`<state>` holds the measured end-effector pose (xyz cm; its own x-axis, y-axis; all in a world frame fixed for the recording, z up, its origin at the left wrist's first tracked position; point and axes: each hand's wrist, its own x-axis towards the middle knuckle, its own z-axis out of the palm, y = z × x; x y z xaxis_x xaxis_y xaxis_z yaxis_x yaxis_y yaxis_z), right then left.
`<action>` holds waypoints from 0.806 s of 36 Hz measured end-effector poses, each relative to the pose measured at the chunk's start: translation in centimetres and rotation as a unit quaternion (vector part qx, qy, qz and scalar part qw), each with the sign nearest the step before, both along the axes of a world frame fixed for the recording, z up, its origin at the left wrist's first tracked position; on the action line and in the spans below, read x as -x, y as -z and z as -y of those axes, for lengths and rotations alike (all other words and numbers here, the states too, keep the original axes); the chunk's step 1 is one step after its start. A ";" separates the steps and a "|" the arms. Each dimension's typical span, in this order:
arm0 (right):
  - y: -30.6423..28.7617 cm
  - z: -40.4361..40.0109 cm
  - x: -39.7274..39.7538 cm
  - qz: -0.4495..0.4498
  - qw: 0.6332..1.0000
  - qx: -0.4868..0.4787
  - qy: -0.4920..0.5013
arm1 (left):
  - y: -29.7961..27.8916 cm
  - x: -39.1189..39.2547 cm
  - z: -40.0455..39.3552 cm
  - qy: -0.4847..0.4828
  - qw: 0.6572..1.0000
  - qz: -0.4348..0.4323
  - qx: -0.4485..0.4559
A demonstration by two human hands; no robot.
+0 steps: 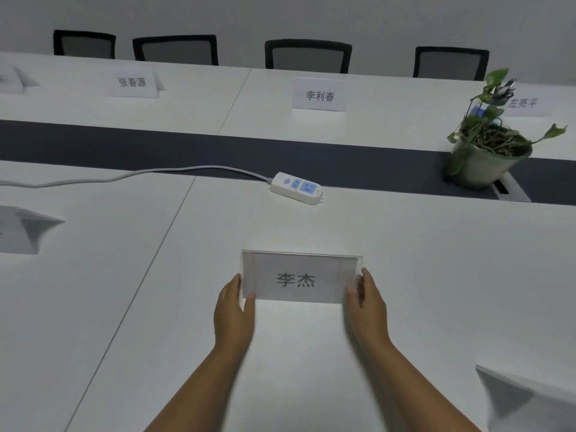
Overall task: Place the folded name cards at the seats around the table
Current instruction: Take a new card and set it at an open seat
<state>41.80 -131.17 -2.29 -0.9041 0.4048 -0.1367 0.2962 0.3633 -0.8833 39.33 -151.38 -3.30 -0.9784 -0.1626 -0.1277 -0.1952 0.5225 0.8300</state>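
While both hands grip its ends, name card (300,277) stands on the white desk (405,275).
Left hand (233,310) and right hand (367,302) pinch the short edges, thumbs in front; power strip (296,187) and potted plant (486,151) lie beyond.

7 name cards (301,277), 4 chairs (308,56), 1 power strip (296,187), 1 potted plant (487,145), 2 hands (232,310)

Left hand (233,310) and right hand (366,302) hold a name card (300,277) upright on the white table (420,275).
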 end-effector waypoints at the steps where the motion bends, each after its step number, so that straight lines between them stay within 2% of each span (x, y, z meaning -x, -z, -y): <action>1: 0.8 0.0 -0.2 -0.001 0.999 -0.039 -0.006 | 0.5 -0.2 0.0 -0.008 1.000 -0.010 0.022; 4: 2.7 -0.3 0.5 -0.011 0.995 -0.098 0.002 | 0.9 0.0 -0.2 -0.027 0.998 -0.029 0.042; 8: 3.1 -1.0 2.2 -0.013 0.992 -0.122 0.025 | 0.9 0.9 -0.4 -0.049 0.997 -0.036 0.058; 15: 3.6 -1.5 4.5 -0.014 0.976 -0.207 0.067 | 1.2 2.5 -0.6 -0.016 0.992 -0.035 0.117; 21: 3.5 -1.4 4.6 -0.016 0.971 -0.227 0.074 | 1.2 3.0 -0.8 -0.005 0.991 -0.041 0.130; 29: 3.6 -1.2 4.4 -0.037 0.975 -0.210 0.067 | 1.4 4.3 -1.2 -0.064 0.990 -0.041 0.120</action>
